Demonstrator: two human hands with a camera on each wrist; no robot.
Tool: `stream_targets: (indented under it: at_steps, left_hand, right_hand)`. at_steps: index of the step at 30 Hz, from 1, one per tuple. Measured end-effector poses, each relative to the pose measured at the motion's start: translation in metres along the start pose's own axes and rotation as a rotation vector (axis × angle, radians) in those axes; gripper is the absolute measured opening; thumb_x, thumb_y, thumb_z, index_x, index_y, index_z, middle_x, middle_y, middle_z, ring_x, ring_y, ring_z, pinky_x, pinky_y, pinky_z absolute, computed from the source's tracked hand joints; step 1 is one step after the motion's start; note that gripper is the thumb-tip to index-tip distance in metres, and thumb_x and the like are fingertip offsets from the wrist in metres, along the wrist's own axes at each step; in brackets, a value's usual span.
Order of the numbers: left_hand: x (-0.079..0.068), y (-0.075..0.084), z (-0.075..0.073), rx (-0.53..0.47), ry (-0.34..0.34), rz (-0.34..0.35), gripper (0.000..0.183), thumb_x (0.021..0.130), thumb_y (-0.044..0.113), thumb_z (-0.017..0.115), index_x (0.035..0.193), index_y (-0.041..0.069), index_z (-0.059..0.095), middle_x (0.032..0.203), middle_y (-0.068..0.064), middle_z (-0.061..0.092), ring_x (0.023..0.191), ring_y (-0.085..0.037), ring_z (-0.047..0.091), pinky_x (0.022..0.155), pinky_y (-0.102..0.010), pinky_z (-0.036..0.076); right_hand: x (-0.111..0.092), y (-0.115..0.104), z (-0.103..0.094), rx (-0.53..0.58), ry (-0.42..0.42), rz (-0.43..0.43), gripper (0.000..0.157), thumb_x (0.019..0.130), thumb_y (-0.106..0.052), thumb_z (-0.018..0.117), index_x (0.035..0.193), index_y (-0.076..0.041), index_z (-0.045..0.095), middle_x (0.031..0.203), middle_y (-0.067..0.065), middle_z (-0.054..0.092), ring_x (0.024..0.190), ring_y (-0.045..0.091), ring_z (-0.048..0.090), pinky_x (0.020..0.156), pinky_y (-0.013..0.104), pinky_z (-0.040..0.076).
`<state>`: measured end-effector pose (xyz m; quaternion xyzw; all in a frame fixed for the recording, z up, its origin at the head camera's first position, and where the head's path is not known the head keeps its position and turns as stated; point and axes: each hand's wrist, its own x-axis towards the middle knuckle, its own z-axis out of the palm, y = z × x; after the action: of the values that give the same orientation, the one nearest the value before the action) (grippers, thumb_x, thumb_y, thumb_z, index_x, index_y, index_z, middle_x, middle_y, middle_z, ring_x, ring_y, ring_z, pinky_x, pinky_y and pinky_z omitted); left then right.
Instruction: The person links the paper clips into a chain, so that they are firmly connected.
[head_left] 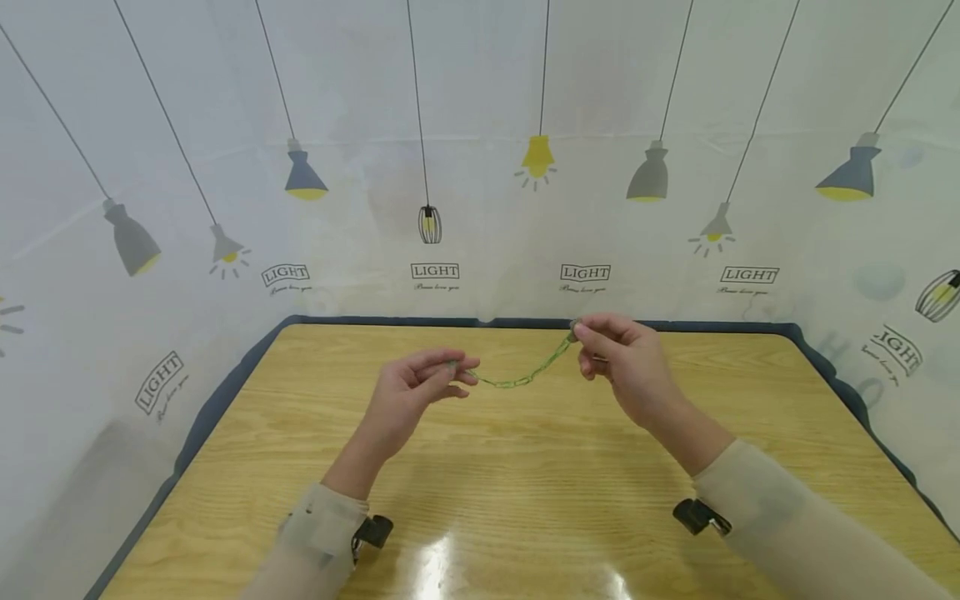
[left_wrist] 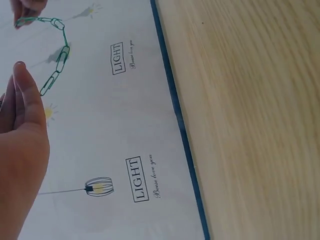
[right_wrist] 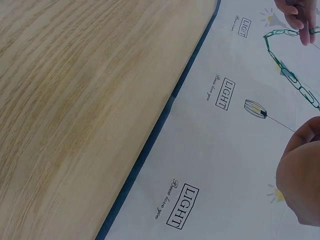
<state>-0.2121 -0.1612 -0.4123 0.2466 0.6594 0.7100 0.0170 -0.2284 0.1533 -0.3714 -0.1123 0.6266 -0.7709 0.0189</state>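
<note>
A chain of green paper clips hangs in a sagging curve between my two hands, above the table. My left hand pinches its left end between thumb and fingers. The other end is held higher, between the thumb and forefinger of my right hand. In the left wrist view the linked paper clips show as single loops joined end to end. The right wrist view has the same chain running from the left hand at the top down to the right hand. My fingers cover both end clips.
Beneath my hands lies a wooden table with a dark blue edge at the back. Pale curtains printed with lamps and the word LIGHT stand behind it and at both sides. Each sleeve carries a small black clip mount.
</note>
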Motion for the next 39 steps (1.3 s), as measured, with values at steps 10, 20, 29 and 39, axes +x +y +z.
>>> stream_targets:
  at_steps: [10, 20, 29, 39]
  left_hand:
    - [0.011, 0.006, 0.035, 0.661, 0.157, 0.453, 0.008, 0.097, 0.009, 0.078, 0.102, 0.007, 0.084, 0.097, -0.005, 0.077, 0.073, -0.011, 0.064, 0.065, -0.023, 0.055]
    - [0.017, 0.012, 0.053, 0.789, 0.160, 0.682, 0.009, 0.090, 0.000, 0.083, 0.099, 0.004, 0.082, 0.095, -0.007, 0.076, 0.084, -0.018, 0.072, 0.066, -0.031, 0.061]
    - [0.015, 0.014, 0.056, 0.856, 0.161, 0.708, 0.010, 0.091, -0.001, 0.082, 0.101, 0.004, 0.081, 0.096, -0.007, 0.076, 0.087, -0.019, 0.072, 0.074, -0.026, 0.060]
    - [0.013, 0.012, 0.059, 0.899, 0.179, 0.745, 0.012, 0.090, -0.003, 0.081, 0.101, 0.002, 0.082, 0.096, -0.009, 0.076, 0.086, -0.020, 0.074, 0.076, -0.024, 0.062]
  right_hand:
    - [-0.007, 0.007, 0.031, -0.129, -0.121, 0.033, 0.012, 0.106, -0.014, 0.066, 0.104, -0.017, 0.078, 0.087, -0.007, 0.073, 0.065, 0.011, 0.060, 0.064, 0.028, 0.055]
    - [-0.015, 0.009, 0.050, -0.086, -0.169, 0.022, 0.008, 0.105, -0.011, 0.067, 0.104, -0.009, 0.075, 0.086, -0.003, 0.074, 0.065, 0.012, 0.062, 0.063, 0.028, 0.056]
    - [-0.017, 0.008, 0.051, -0.019, -0.173, 0.055, 0.013, 0.107, -0.013, 0.066, 0.102, -0.014, 0.077, 0.085, -0.004, 0.073, 0.063, 0.011, 0.060, 0.064, 0.027, 0.055]
    - [-0.019, 0.010, 0.056, 0.024, -0.176, 0.050, 0.015, 0.106, -0.011, 0.065, 0.099, -0.015, 0.078, 0.087, -0.003, 0.074, 0.065, 0.011, 0.062, 0.065, 0.027, 0.055]
